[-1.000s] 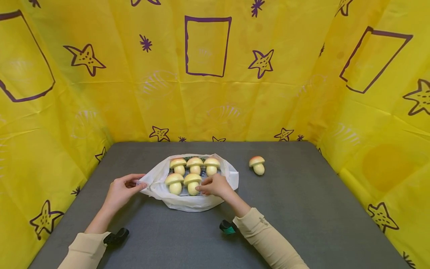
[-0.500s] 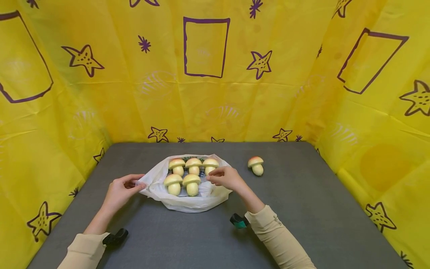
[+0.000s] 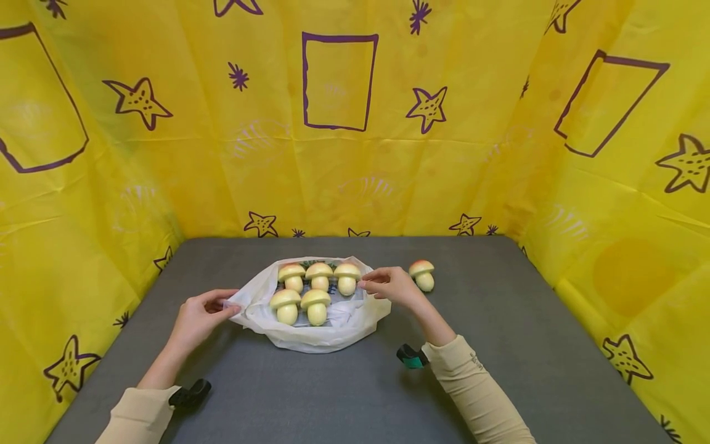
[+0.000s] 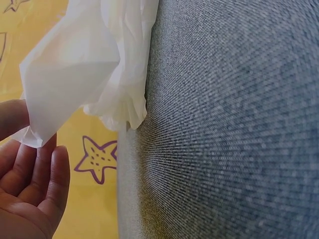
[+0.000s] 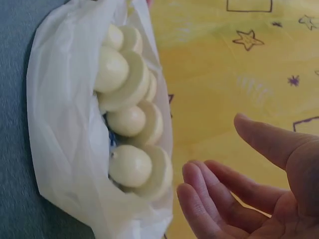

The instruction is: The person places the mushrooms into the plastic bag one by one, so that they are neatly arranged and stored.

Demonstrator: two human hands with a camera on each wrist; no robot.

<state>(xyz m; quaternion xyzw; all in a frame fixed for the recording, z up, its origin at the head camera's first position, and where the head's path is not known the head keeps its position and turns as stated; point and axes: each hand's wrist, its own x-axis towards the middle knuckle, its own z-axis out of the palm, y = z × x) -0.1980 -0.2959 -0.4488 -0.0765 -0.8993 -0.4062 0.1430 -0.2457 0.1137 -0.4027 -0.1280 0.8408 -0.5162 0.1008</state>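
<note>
A white plastic bag [image 3: 318, 340] lies on the table with its mouth spread wide, holding several toy mushrooms [image 3: 317, 313] in two rows. At its left corner, my left hand [image 3: 198, 317] pinches the plastic between thumb and fingers; the left wrist view shows that gathered bag corner [image 4: 70, 74] in the fingers. My right hand [image 3: 396, 287] hovers by the bag's right rim, close to the rightmost mushroom [image 3: 347, 283] of the back row. Nothing sits between the thumb and fingers of the right hand [image 5: 249, 194] in the right wrist view. Another mushroom [image 3: 425, 280] lies outside the bag, just beyond that hand.
The grey cloth-covered table [image 3: 310, 401] is enclosed by a yellow curtain [image 3: 344, 179] with dark star drawings at the back and sides. Each wrist wears a black camera mount, such as the right mount [image 3: 412, 356].
My right hand has left the right mushroom of the front row and moved right and back to the bag's right rim. The left hand keeps its pinch on the corner.
</note>
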